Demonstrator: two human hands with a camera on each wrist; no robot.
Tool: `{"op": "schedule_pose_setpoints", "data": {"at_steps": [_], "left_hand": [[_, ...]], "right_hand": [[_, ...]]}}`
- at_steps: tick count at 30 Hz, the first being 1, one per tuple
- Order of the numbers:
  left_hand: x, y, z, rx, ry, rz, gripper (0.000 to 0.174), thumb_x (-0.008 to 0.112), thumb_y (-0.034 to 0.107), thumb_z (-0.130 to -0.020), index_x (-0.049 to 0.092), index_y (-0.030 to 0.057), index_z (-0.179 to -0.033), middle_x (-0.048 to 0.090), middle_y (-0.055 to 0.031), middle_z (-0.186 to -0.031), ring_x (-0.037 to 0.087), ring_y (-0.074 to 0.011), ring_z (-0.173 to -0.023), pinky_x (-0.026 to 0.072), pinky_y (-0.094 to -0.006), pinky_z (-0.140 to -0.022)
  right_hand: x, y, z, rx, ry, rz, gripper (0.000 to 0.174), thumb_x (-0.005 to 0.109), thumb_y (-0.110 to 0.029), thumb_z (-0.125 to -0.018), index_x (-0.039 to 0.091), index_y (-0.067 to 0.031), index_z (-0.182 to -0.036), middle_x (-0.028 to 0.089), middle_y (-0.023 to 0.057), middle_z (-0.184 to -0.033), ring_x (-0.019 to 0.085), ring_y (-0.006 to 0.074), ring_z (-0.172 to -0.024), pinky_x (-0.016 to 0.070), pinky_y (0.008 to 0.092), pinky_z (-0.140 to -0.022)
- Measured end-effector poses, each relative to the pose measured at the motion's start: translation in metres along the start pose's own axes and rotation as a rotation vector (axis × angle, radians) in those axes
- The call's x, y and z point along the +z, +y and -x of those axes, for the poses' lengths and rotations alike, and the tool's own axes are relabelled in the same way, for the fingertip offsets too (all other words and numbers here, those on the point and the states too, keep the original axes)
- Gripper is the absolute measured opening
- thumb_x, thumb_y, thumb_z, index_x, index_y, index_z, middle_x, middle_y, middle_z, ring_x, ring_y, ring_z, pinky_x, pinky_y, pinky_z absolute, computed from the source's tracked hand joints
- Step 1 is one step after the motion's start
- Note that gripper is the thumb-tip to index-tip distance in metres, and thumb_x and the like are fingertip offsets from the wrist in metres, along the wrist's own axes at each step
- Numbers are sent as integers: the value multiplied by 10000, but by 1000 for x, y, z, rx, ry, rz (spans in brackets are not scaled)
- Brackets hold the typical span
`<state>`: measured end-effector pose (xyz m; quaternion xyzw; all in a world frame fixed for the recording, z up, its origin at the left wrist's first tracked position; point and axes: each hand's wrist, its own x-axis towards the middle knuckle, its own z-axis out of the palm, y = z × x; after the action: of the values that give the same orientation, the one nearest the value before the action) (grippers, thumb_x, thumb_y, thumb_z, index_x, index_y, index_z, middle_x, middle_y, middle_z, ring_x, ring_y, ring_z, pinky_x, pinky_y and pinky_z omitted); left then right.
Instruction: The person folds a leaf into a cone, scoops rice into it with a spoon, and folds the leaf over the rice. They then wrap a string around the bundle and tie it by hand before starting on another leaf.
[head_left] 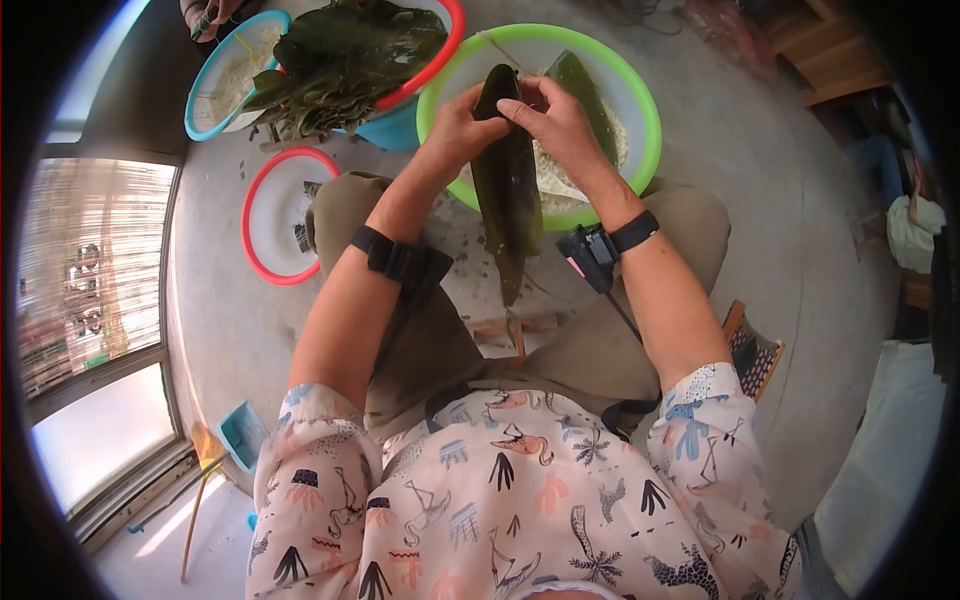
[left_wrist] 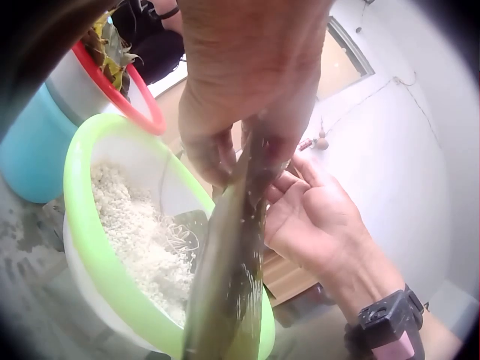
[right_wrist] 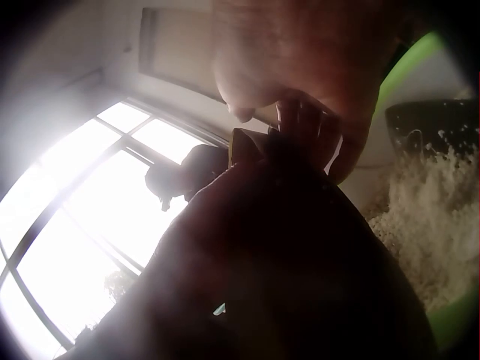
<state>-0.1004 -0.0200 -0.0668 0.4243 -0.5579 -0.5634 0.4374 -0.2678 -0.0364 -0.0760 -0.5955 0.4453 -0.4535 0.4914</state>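
Both hands hold a long dark green leaf [head_left: 508, 185] above the green-rimmed basin [head_left: 652, 130]. The left hand [head_left: 462, 128] pinches its left edge, thumb across the leaf's face. On the other edge the right hand [head_left: 556, 122] grips near the top, its thumb on the leaf. The leaf's narrow end hangs down between the knees. In the left wrist view the leaf [left_wrist: 229, 277] runs down from the left hand [left_wrist: 251, 75], with the right hand [left_wrist: 319, 217] beyond it. White grains [left_wrist: 135, 232] fill part of the basin. Another leaf [head_left: 590, 105] lies in it.
A red-rimmed basin heaped with leaves [head_left: 350, 60] stands at the upper left, beside a blue-rimmed basin [head_left: 193, 100]. A smaller red-rimmed basin [head_left: 250, 240] sits by the left knee. Other people's parts show at the top left and the right edge.
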Motion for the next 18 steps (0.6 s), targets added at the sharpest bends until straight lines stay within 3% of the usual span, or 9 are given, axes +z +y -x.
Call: {"op": "schedule_pose_setpoints", "data": {"at_steps": [5, 7, 9, 13, 15, 18], "left_hand": [[-1, 9, 2, -188, -44, 218, 357, 564, 61, -806, 576, 4, -1158, 632, -54, -939, 612, -121, -818, 505, -259, -742], [-1, 12, 2, -266, -24, 285, 334, 555, 51, -800, 586, 11, -1130, 629, -56, -928, 614, -125, -809, 506, -260, -744], [-4, 8, 0, -332, 16, 353, 286, 556, 65, -803, 619, 18, -1078, 634, -53, -891, 620, -145, -783, 507, -271, -680], [-10, -1, 0, -146, -61, 160, 227, 607, 125, -841, 621, 51, -1055, 637, -69, -928, 634, -133, -811, 526, -273, -714], [-10, -2, -5, -505, 37, 486, 225, 620, 178, -873, 621, 52, -1059, 648, -78, -955, 644, -139, -828, 537, -278, -725], [-3, 9, -4, -487, -38, 565, 235, 625, 208, -885, 618, 40, -1050, 659, -78, -961, 652, -147, -837, 549, -290, -728]], "right_hand": [[-4, 9, -3, -48, 39, 130, 368, 678, -169, -784, 616, 18, -1095, 694, 136, -973, 655, 198, -866, 515, 316, -780], [-6, 15, -6, -27, 65, 181, 334, 639, -111, -747, 632, 11, -1057, 696, 133, -890, 653, 190, -802, 513, 318, -741], [-6, 20, -8, -30, 78, 173, 317, 640, -107, -737, 641, 8, -1033, 693, 129, -857, 650, 184, -777, 511, 320, -725], [-8, 21, -10, 36, 83, 163, 299, 643, -104, -723, 658, 8, -999, 687, 120, -808, 644, 170, -743, 509, 320, -698], [-8, 19, -8, 71, 88, 136, 303, 643, -103, -719, 662, 4, -1003, 685, 120, -802, 644, 166, -741, 508, 320, -693], [-10, 14, -6, 103, 87, 108, 311, 645, -105, -714, 667, -4, -1008, 681, 124, -790, 646, 169, -734, 506, 321, -685]]}}
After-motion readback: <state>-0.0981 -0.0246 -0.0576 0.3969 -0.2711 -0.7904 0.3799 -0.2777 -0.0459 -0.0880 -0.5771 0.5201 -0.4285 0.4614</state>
